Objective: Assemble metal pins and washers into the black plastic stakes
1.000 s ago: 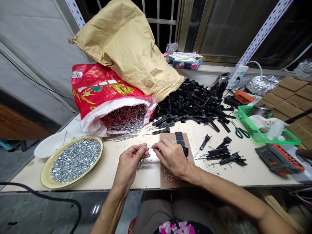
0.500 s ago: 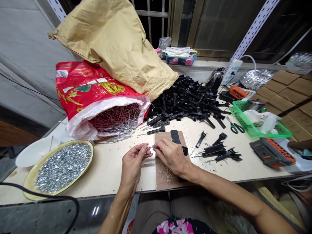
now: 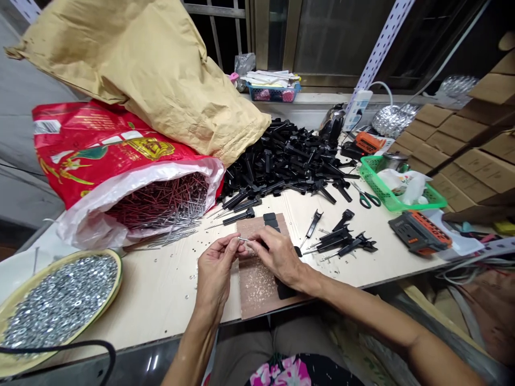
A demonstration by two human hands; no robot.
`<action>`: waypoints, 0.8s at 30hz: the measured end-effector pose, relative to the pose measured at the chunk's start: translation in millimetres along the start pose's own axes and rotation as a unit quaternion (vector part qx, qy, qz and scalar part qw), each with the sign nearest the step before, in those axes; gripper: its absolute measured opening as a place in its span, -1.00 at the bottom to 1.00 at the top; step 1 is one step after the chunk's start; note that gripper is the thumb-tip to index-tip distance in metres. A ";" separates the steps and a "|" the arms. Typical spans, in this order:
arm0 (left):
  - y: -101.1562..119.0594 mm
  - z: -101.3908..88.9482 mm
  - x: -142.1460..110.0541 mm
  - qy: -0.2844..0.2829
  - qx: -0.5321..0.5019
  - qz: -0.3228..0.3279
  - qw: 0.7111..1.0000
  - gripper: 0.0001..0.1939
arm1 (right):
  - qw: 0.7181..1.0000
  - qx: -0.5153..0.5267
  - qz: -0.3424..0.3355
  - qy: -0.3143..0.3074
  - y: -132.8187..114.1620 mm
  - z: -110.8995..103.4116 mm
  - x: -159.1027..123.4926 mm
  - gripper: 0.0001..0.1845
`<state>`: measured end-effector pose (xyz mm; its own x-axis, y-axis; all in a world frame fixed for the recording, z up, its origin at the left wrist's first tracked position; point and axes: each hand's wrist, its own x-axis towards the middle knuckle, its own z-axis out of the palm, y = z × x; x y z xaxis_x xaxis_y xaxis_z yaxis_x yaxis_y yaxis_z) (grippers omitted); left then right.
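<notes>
In front of me, my left hand point(image 3: 219, 265) and my right hand point(image 3: 277, 257) meet over the left edge of a brown board point(image 3: 257, 292). Between their fingertips is a thin silver nail point(image 3: 243, 239), pinched from both sides; its ends are partly hidden by the fingers. Wood crumbs are scattered on the board, and black pads point(image 3: 271, 220) lie along its far right side. Right of my right hand rest several black plastic clips with nails in them point(image 3: 336, 238). A similar clip point(image 3: 239, 216) lies just beyond the board.
A red bag point(image 3: 92, 155) spills long nails point(image 3: 161, 206) at the left. Near it is a yellow bowl of metal washers point(image 3: 60, 300). Black clips are heaped point(image 3: 281, 158) at the back. Scissors point(image 3: 366, 198), a green basket point(image 3: 402, 201) and a battery pack point(image 3: 420, 236) sit on the right.
The view has swung to the right, so things on the table sit further left. Both hands stay together at the nail, which shows a little more between the fingertips.
</notes>
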<state>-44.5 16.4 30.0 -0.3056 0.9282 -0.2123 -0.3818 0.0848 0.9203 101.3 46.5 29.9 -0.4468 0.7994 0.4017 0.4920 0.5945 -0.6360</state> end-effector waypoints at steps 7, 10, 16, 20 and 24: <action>-18.1 12.2 -4.9 -0.031 0.131 -0.007 0.991 -0.55 | 0.998 -0.062 -0.011 -0.004 40.7 -34.7 -5.6 -0.78; -24.2 12.5 -9.0 -0.027 0.296 0.084 0.951 -0.55 | 0.992 -0.115 -0.038 -0.032 70.0 -48.4 4.2 -0.75; -56.6 4.7 -5.9 -0.061 0.521 0.297 0.798 -0.60 | 0.963 -0.221 -0.124 -0.087 118.1 -50.5 26.6 -0.68; -76.8 -1.2 -0.6 -0.068 0.565 0.314 0.760 -0.58 | 0.939 -0.203 -0.231 -0.154 120.3 -55.1 10.7 -0.65; -78.6 -2.2 -0.6 -0.069 0.580 0.315 0.748 -0.58 | 0.921 -0.187 -0.275 -0.202 119.3 -61.3 9.8 -0.67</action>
<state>-16.3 8.5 -42.9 0.0179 0.9380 0.3462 0.8389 -0.2025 0.5052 201.4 130.5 -1.7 -0.9102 0.3148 0.2693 0.2962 0.9490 -0.1082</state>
